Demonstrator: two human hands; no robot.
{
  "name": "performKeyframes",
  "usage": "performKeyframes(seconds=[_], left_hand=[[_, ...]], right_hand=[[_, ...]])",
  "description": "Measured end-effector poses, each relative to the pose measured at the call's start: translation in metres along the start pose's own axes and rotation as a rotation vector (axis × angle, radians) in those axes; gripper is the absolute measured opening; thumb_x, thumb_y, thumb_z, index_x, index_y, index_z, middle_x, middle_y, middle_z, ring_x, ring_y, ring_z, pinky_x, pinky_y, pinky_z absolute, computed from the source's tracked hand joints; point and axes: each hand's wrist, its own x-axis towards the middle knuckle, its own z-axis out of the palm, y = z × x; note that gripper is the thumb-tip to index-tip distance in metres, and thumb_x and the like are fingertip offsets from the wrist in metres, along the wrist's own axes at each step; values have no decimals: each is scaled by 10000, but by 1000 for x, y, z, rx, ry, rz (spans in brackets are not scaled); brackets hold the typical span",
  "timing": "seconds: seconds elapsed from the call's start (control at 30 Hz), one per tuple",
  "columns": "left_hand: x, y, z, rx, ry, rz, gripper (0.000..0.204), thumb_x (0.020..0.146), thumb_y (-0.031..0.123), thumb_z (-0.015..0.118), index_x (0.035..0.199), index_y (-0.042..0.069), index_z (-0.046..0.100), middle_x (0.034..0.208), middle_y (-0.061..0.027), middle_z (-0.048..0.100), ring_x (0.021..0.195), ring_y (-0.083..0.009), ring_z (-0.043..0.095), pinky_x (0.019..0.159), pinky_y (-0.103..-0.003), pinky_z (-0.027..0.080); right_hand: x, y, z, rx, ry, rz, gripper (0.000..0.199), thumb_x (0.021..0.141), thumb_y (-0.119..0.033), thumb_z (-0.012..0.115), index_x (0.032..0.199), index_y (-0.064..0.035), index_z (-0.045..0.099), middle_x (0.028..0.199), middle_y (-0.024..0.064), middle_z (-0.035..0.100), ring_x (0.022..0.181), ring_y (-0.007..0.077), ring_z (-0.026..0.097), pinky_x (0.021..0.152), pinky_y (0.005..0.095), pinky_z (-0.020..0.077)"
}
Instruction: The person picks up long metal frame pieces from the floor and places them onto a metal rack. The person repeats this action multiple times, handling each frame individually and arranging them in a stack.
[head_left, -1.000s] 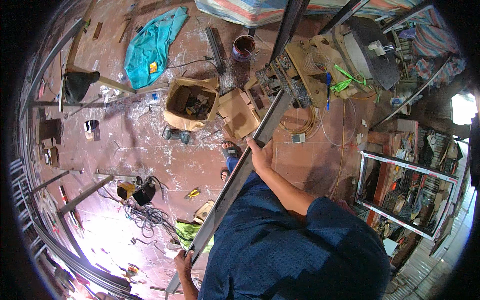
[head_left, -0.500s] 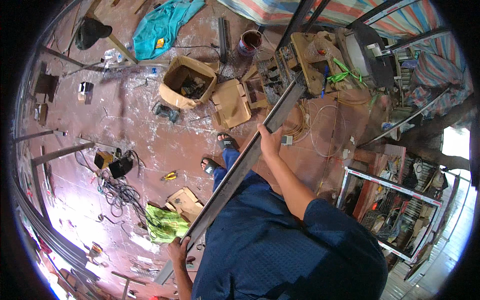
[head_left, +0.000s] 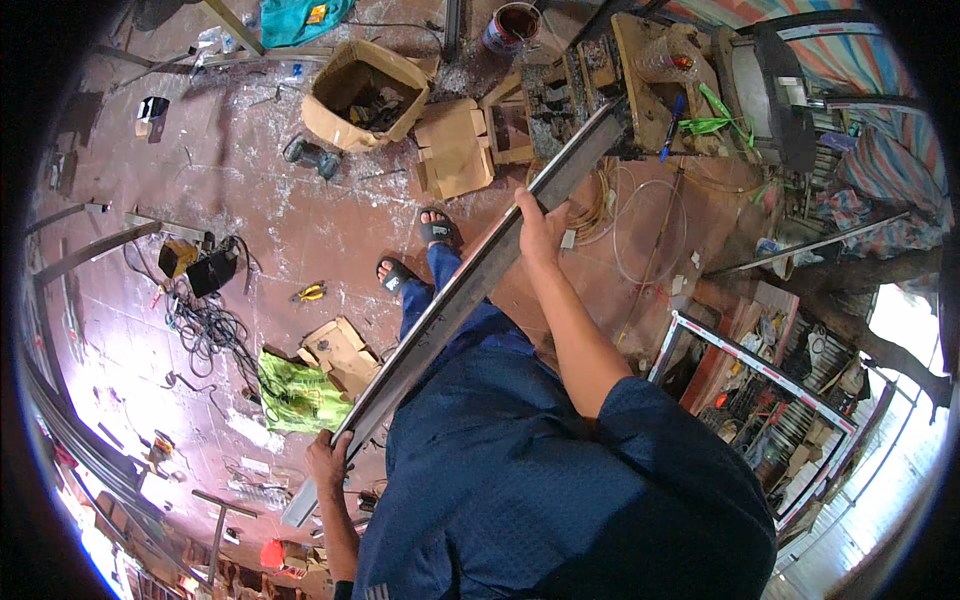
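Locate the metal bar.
In the head view, the metal bar slants from lower left to upper right, held by the left hand near its lower end and the right hand higher up.

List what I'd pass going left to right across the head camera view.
Tangled cables → left hand → black sandals → right hand → white-edged frame. The long metal bar held in both hands spans several of these, so it's left out.
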Motion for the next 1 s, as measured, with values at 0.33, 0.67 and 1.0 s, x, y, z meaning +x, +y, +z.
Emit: performKeyframes(seconds=[0.33, 0.67, 1.0], left_hand=[[5, -2, 8, 17, -30, 0, 604, 885, 579, 758, 854, -18, 677, 752, -284, 673, 751, -500, 672, 686, -574, 495], [29, 13, 27, -42, -56, -19, 685, 891, 662, 736, 818, -8, 615, 758, -299, 647, 796, -532, 653, 708, -594, 480], [50, 59, 8, 66, -76, -6, 663, 899, 659, 728, 1106, 30, 742, 894, -248, 742, 892, -450, 733, 780, -532, 548]], right_hand=[[4, -5, -2, 7, -14, -25, 961, 881, -393, 842, 1517, 140, 359, 1450, 294, 569, 1325, 387, 575, 1142, 424, 414], [39, -5, 2, 135, 23, -10, 866, 862, -302, 863, 1484, 111, 424, 1349, 215, 623, 1211, 316, 617, 1062, 398, 485], [68, -14, 7, 353, 9, 288, 564, 860, -215, 835, 1275, 43, 553, 1196, 168, 656, 971, 269, 678, 800, 452, 599]])
